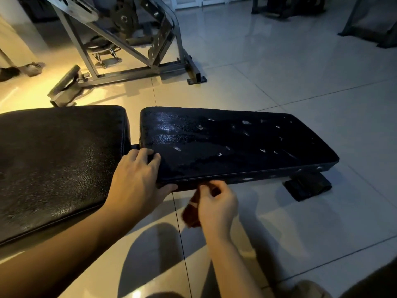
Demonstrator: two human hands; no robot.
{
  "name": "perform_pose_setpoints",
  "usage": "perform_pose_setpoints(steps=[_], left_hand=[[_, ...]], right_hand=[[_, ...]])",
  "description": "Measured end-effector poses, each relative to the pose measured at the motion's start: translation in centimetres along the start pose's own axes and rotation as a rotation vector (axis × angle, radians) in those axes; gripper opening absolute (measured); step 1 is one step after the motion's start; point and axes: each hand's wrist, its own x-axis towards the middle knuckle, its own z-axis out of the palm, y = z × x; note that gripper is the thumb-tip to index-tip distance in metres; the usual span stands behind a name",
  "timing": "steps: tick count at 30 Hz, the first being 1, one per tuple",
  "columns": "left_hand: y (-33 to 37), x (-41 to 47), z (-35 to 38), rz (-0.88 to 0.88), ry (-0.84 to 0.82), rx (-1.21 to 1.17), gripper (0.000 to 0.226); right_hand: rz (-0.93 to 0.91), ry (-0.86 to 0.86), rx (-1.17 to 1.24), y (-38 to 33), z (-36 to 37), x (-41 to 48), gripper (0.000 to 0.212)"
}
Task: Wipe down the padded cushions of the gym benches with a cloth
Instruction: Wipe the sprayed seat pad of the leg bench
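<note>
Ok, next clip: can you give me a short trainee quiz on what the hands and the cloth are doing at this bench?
1. True or false: the right hand holds the reddish-brown cloth at the near edge of the right cushion, not on top of it.
2. The left hand grips: A) the left cushion; B) the near left corner of the right cushion; C) the grey machine frame.
3. Fill in: the pale worn spots show on the ___ cushion.

Key: 1 true; 2 B; 3 right.
</note>
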Motion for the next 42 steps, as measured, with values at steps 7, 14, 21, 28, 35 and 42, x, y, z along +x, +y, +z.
perform_pose_setpoints(steps=[7, 14, 21, 28, 35, 42], left_hand=[[0.1, -0.1, 0.1, 0.004, 0.000, 0.032, 0.084], [0.3, 0.0, 0.1, 0.005, 0.004, 0.039, 0.083], [0.3, -0.1, 0.4, 0.004, 0.014, 0.041, 0.086], [0.5, -0.1, 0.3, -0.004, 0.015, 0.045, 0.086], [0.4, -0.1, 0.5, 0.033, 0.056, 0.067, 0.085], [0.8, -0.3, 0.5, 0.030, 0.077, 0.107, 0.082]], right_hand=[[0.114, 0.180, 0.081, 0.8, -1.5, 2.6, 0.017], [0.122, 0.116, 0.084, 0.8, -2.0, 2.8, 0.016], [0.083, 0.031, 0.077, 0.1, 0.1, 0.5, 0.015], [0.208, 0.247, 0.144, 1.6, -3.2, 5.1, 0.010], [0.101, 0.001, 0.176, -0.2, 0.5, 0.0, 0.016], [0.262, 0.332, 0.203, 2.1, -5.7, 7.7, 0.012]])
